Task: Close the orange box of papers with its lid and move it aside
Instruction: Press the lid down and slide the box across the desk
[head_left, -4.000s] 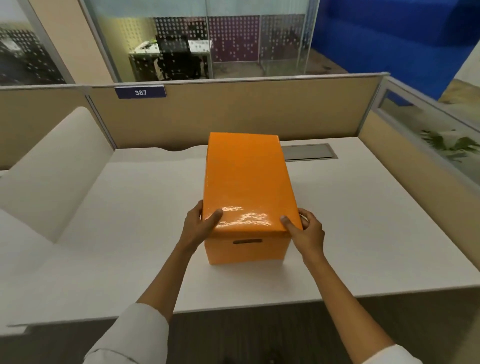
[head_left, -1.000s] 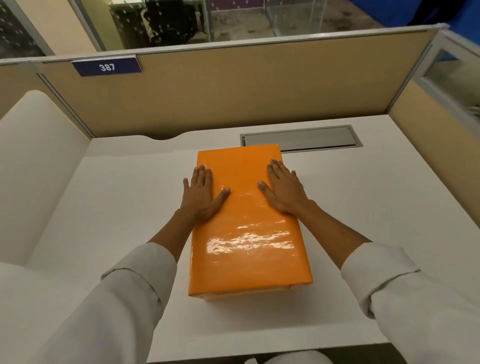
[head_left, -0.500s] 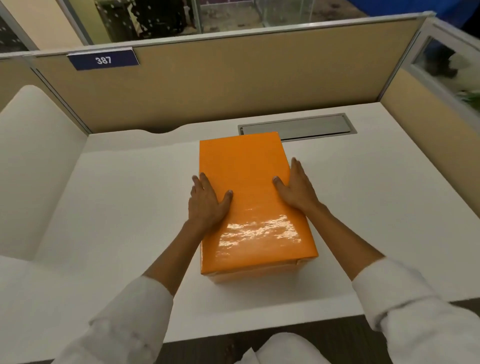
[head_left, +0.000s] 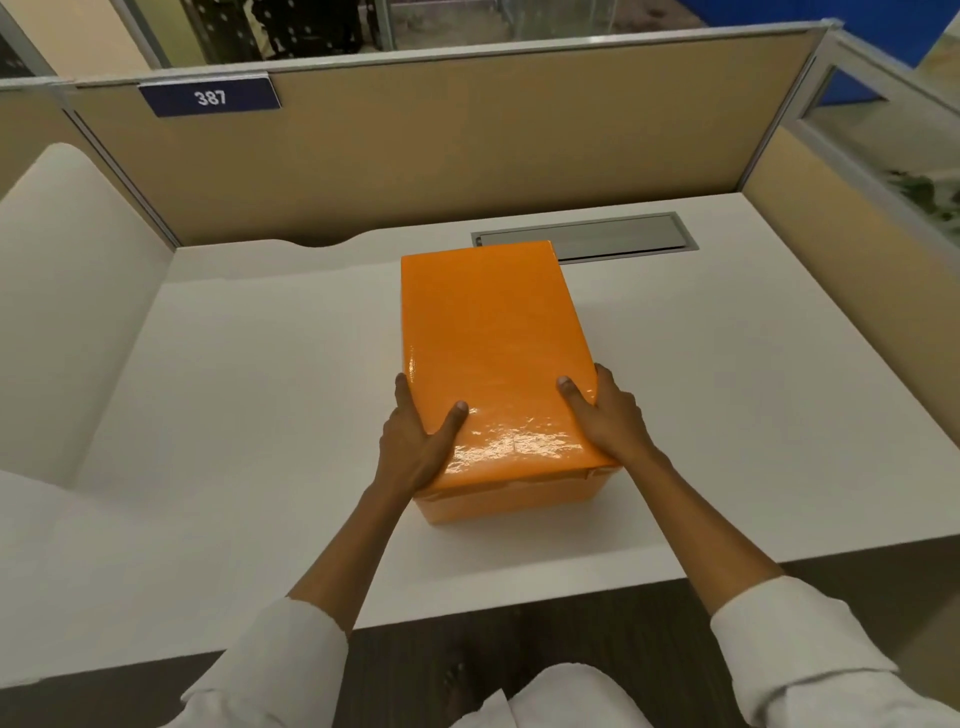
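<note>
The orange box (head_left: 511, 496) stands lengthwise in the middle of the white desk (head_left: 260, 395), its glossy orange lid (head_left: 488, 332) fully seated on top. No papers show. My left hand (head_left: 415, 441) clasps the lid's near left edge, thumb on top and fingers down the side. My right hand (head_left: 608, 415) clasps the near right edge the same way. Both hands sit close to the box's near end.
A grey cable hatch (head_left: 613, 239) lies flush in the desk behind the box. Beige partition walls (head_left: 467, 150) with a "387" plate (head_left: 210, 97) close the back and right side. A white curved panel (head_left: 62, 249) rises on the left. The desk's near edge runs below my forearms.
My hands slid back along the lid from its middle to its near corners, going from flat on top to gripping the side edges. The box stays in the same place.
</note>
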